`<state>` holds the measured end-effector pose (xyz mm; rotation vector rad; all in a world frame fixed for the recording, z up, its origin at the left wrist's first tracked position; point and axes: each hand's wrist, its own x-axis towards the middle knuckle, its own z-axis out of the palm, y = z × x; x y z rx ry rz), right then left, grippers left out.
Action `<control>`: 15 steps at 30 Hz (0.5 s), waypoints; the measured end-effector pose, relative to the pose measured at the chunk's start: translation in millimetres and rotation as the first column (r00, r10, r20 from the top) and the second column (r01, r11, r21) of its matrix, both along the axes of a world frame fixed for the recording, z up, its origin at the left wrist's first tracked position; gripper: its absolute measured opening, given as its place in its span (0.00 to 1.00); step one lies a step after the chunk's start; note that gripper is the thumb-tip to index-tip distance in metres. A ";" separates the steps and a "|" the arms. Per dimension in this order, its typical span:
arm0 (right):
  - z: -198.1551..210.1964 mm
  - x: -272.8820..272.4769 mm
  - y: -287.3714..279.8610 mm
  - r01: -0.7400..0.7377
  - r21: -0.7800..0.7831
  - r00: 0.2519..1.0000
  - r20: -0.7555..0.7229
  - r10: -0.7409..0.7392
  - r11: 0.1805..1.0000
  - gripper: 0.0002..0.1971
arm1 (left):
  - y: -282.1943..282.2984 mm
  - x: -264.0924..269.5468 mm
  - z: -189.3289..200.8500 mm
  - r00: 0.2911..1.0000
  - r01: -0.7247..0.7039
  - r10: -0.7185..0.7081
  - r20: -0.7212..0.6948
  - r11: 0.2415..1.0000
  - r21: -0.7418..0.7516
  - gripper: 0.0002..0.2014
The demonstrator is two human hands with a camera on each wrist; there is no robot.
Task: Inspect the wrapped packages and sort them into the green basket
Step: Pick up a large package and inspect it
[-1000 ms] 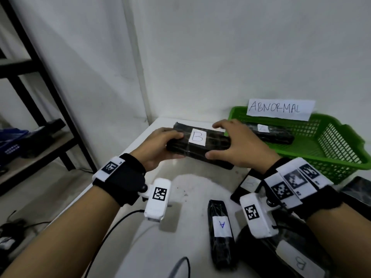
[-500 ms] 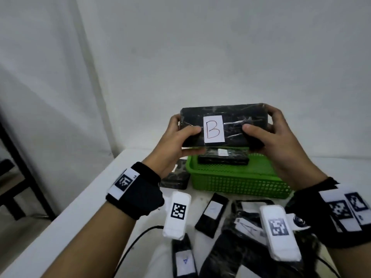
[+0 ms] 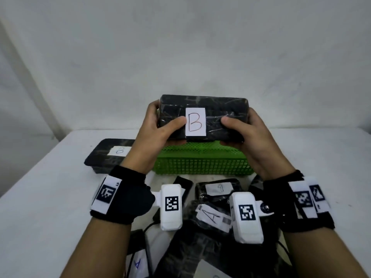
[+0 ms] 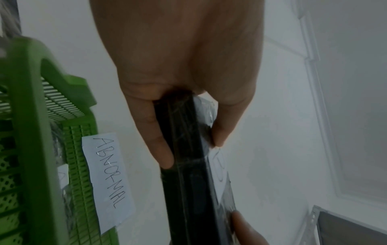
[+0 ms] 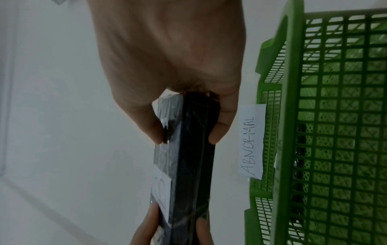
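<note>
A black wrapped package [image 3: 212, 109] with a white label marked B is held upright in the air, its label facing me, above the green basket [image 3: 200, 161]. My left hand [image 3: 158, 127] grips its left end, thumb on the front and fingers behind. My right hand [image 3: 245, 129] grips the right end the same way. In the left wrist view the left hand [image 4: 188, 129] pinches the package [image 4: 188, 182] edge-on. The right wrist view shows the right hand [image 5: 188, 126] round the package [image 5: 188, 165], beside the basket [image 5: 335, 132] with its ABNORMAL label [image 5: 251, 140]. Another package lies in the basket.
On the white table [image 3: 50, 187] another black package marked B [image 3: 108, 155] lies left of the basket. Several more labelled packages, one marked A [image 3: 210, 215], are piled near me below my wrists. A white wall stands close behind the basket.
Both hands have lifted the B package from low over the table and tilted it upright with its label facing me. My view has swung right, so the basket now sits centred.
</note>
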<state>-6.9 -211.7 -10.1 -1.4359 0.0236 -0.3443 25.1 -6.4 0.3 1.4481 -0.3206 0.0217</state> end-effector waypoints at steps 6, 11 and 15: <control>-10.9 8.0 6.6 -0.043 0.001 0.999 -0.015 0.043 0.999 0.19 | 9.0 1.9 -12.1 0.999 -0.044 0.044 0.002 0.999 -0.015 0.24; -15.0 8.9 15.3 -0.054 0.001 0.998 -0.011 0.054 0.999 0.19 | 14.3 3.4 -12.8 0.998 -0.057 0.057 0.004 0.998 -0.017 0.24; -14.3 6.8 15.2 -0.036 -0.010 0.999 -0.002 0.036 0.999 0.17 | 14.4 -0.1 -15.1 0.997 -0.065 0.065 0.035 0.998 0.022 0.24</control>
